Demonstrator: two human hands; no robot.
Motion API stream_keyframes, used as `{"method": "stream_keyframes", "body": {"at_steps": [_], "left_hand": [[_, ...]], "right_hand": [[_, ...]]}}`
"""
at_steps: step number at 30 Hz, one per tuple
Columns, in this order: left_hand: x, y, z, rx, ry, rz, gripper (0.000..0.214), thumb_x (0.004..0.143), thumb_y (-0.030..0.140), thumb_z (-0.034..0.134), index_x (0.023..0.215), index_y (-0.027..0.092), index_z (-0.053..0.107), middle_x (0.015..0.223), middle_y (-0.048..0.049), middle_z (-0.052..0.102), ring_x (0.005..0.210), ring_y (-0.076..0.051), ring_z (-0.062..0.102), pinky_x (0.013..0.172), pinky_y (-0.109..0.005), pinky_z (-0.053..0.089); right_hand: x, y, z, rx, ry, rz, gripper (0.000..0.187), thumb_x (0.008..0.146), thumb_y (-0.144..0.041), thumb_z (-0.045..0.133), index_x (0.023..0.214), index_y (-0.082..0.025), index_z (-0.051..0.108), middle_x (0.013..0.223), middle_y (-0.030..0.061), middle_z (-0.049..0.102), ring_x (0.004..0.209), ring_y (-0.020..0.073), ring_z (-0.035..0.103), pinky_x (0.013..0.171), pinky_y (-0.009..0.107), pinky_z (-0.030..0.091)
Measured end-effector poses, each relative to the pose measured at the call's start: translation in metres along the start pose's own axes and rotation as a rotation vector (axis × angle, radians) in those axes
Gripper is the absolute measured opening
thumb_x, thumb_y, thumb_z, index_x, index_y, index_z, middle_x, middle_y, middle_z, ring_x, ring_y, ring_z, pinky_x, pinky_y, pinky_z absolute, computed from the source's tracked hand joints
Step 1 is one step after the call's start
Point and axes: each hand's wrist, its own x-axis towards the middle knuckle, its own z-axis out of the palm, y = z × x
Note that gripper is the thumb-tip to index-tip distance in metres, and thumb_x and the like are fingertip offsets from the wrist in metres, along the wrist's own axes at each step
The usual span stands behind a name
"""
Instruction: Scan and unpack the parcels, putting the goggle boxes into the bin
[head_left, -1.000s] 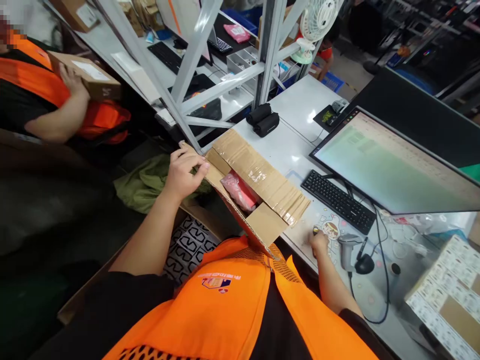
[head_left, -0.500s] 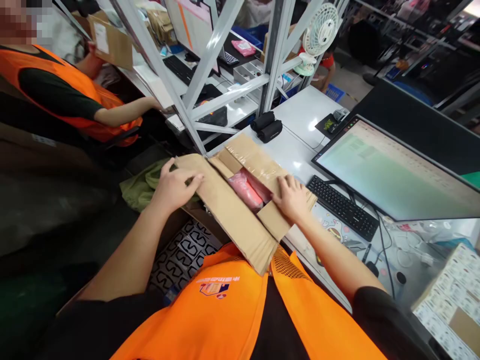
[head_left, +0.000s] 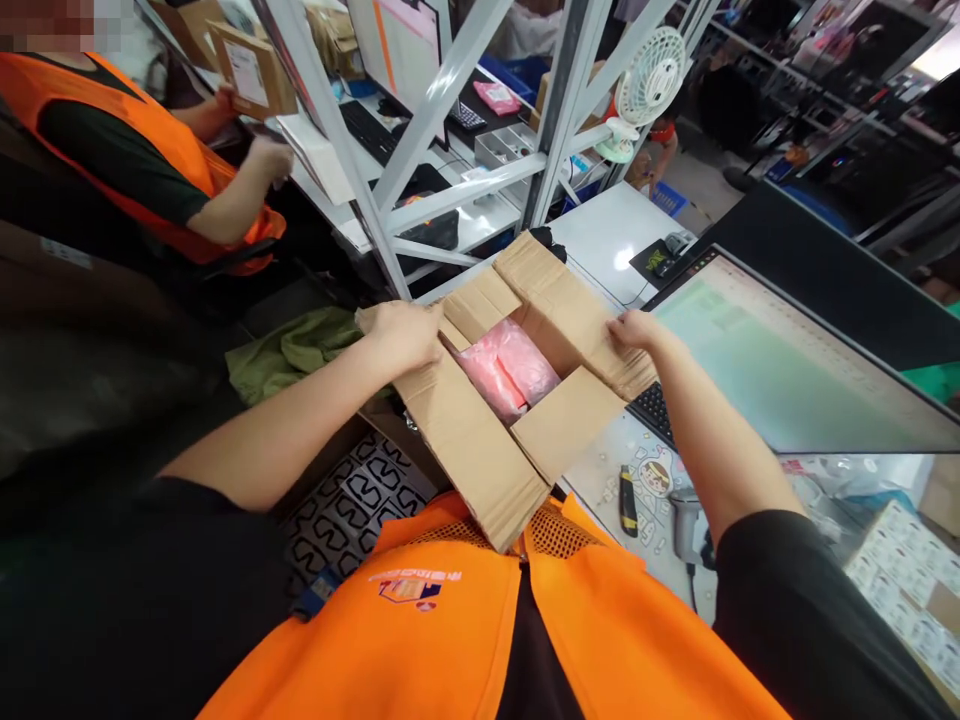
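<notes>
An open brown cardboard box point(head_left: 551, 345) sits at the near edge of the white bench point(head_left: 596, 215), by its left end, with its four flaps folded outward. The near long flap reaches out past the bench's edge toward the person's bright orange vest point(head_left: 420, 650). Inside the box lies a pink bundle in clear, crinkled plastic point(head_left: 510, 365), resting below the rim.

The left hand point(head_left: 409, 340) is closed over the near long flap toward its left end, thumb on the upper face; the other fingers are mostly hidden, so how tightly they press I cannot tell. The right hand point(head_left: 636, 328) holds the outer edge of the far long flap in a narrow grip, fingertips on the cardboard.

To the right of the box, near the bench's near edge, a yellow-and-black utility knife point(head_left: 628, 502) lies beside a cartoon picture point(head_left: 656, 475) on the bench top. Farther right along that edge is a grey handheld scanner point(head_left: 686, 525). A black keyboard point(head_left: 652, 410) shows partly behind the right forearm, in front of a wide black-framed monitor point(head_left: 802, 370). Past the bench's left end stands a silver metal frame point(head_left: 465, 170), and beyond it a co-worker in an orange vest point(head_left: 165, 150) handles a small brown carton point(head_left: 251, 70).
</notes>
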Motion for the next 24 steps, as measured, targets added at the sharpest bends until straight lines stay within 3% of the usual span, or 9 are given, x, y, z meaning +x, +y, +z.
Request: {"method": "stream_keyframes", "body": {"at_steps": [4,6,8,11,13,16,19,21,24], "left_hand": [[0.017,0.053,0.003,0.025,-0.142,0.384,0.030,0.090,0.023,0.072,0.118,0.020,0.080,0.146,-0.0191,0.070,0.140,-0.043,0.056,0.113,-0.057,0.043],[0.021,0.077,0.007,0.011,-0.308,0.582,0.023,0.091,0.018,0.067,0.105,0.023,0.084,0.142,-0.0136,0.074,0.138,-0.038,0.058,0.116,-0.054,0.041],[0.023,0.089,0.009,0.001,-0.486,0.637,0.026,0.093,0.017,0.062,0.101,0.024,0.085,0.127,-0.0117,0.081,0.122,-0.033,0.068,0.108,-0.047,0.047],[0.024,0.088,0.007,0.023,-0.565,0.455,0.031,0.097,0.019,0.057,0.107,0.021,0.086,0.110,-0.0142,0.083,0.099,-0.031,0.075,0.089,-0.041,0.053],[0.023,0.082,0.001,0.020,-0.463,0.333,0.031,0.098,0.023,0.058,0.113,0.018,0.085,0.115,-0.0168,0.082,0.102,-0.033,0.077,0.090,-0.042,0.055],[0.023,0.069,-0.009,0.022,-0.252,0.244,0.042,0.099,0.033,0.064,0.135,0.017,0.077,0.140,-0.0213,0.075,0.126,-0.041,0.071,0.110,-0.051,0.050],[0.034,0.045,-0.016,0.059,-0.088,0.119,0.066,0.095,0.046,0.073,0.153,0.017,0.065,0.169,-0.0263,0.050,0.155,-0.052,0.047,0.122,-0.067,0.037],[0.048,0.023,-0.016,0.093,-0.069,0.022,0.073,0.090,0.054,0.080,0.151,0.017,0.067,0.176,-0.0283,0.039,0.161,-0.057,0.033,0.122,-0.076,0.030],[0.067,-0.001,-0.008,0.168,-0.097,-0.047,0.069,0.087,0.061,0.082,0.138,0.015,0.075,0.172,-0.0286,0.045,0.160,-0.062,0.030,0.121,-0.082,0.020]], "right_hand": [[0.001,-0.029,0.050,0.078,0.012,0.027,0.042,0.108,-0.023,0.048,0.130,0.002,0.073,0.133,0.0333,0.074,0.124,0.0339,0.072,0.106,0.037,0.052],[-0.006,-0.034,0.063,0.156,0.009,0.015,0.043,0.110,-0.021,0.041,0.129,-0.002,0.074,0.133,0.0296,0.075,0.124,0.0312,0.072,0.107,0.035,0.052],[-0.016,-0.036,0.065,0.210,0.151,-0.013,0.044,0.111,-0.024,0.038,0.131,-0.005,0.073,0.137,0.0269,0.073,0.129,0.0321,0.067,0.112,0.040,0.050],[-0.047,-0.041,0.061,0.292,0.579,-0.201,0.044,0.109,-0.031,0.042,0.140,-0.012,0.067,0.158,0.0249,0.059,0.147,0.0374,0.052,0.125,0.056,0.039],[-0.076,-0.050,0.062,0.291,0.684,-0.423,0.042,0.108,-0.035,0.049,0.142,-0.019,0.068,0.168,0.0203,0.052,0.155,0.0394,0.043,0.128,0.062,0.033],[-0.118,-0.065,0.077,0.228,0.458,-0.776,0.034,0.108,-0.043,0.057,0.129,-0.024,0.075,0.153,0.0167,0.066,0.147,0.0367,0.053,0.125,0.059,0.037],[-0.143,-0.073,0.089,0.193,0.190,-0.969,0.034,0.111,-0.049,0.057,0.106,-0.023,0.078,0.110,0.0117,0.080,0.110,0.0275,0.070,0.107,0.046,0.048],[-0.156,-0.072,0.086,0.221,0.220,-0.951,0.038,0.113,-0.049,0.055,0.095,-0.022,0.075,0.094,0.0088,0.078,0.093,0.0237,0.068,0.095,0.040,0.047],[-0.183,-0.061,0.068,0.289,0.432,-0.870,0.043,0.114,-0.046,0.055,0.081,-0.022,0.066,0.081,0.0062,0.071,0.083,0.0217,0.061,0.086,0.038,0.043]]}}
